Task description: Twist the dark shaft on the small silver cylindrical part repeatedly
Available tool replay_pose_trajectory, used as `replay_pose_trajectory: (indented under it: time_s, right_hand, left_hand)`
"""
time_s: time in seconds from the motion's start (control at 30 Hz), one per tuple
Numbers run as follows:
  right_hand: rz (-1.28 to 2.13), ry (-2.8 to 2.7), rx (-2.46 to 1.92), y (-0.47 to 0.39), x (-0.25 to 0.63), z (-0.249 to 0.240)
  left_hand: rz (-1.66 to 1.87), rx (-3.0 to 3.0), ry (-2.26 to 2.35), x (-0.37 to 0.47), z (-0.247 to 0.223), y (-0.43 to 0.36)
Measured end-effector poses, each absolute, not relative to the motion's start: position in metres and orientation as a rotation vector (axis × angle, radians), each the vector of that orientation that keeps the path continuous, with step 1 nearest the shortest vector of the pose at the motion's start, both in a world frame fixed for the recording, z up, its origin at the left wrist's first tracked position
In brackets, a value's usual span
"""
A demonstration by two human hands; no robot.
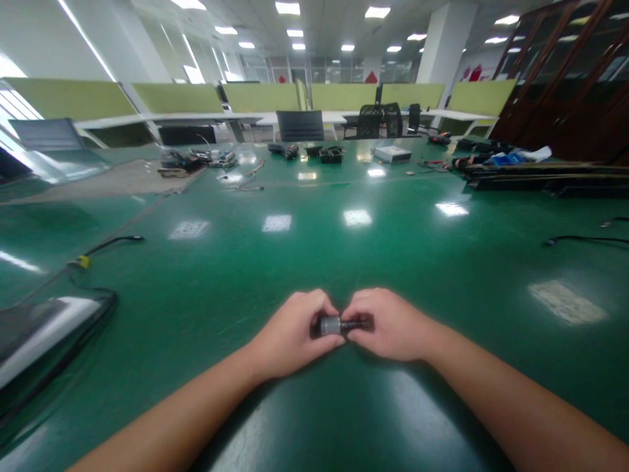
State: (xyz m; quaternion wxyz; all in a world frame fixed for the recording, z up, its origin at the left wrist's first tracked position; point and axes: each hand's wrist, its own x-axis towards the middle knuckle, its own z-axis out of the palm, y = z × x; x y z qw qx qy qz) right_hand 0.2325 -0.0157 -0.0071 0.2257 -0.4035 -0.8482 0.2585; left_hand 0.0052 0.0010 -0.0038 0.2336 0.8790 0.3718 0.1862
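Observation:
Both of my hands meet above the green tabletop point(314, 255), low in the middle of the view. Between them lies a small cylindrical part point(331, 326), grey around its middle and black at the ends. Thumb and fingers of my left hand point(299, 331) are closed around its thicker grey body. At the other side, my right hand point(386, 326) pinches the narrower dark end. The part lies roughly level, pointing left to right. Its two ends are partly hidden in my fingers, and its exact kind is too blurred to tell.
A grey and white device point(54, 328) with a black cable sits at the left edge. Another black cable point(584, 240) lies at the right. Along the far edge are tools and electronic parts point(196, 160), a white box point(392, 153) and stacked dark strips point(535, 177).

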Motion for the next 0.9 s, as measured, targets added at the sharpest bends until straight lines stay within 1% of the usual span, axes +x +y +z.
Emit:
replay_pose_trajectory:
  time_s: [0.9]
  right_hand:
    - [0.706, -2.341, -1.134, -0.0163, 0.2385, -0.0058]
  left_hand:
    - [0.464, 2.412, 1.058, 0.0049, -0.0037, 0.0008]
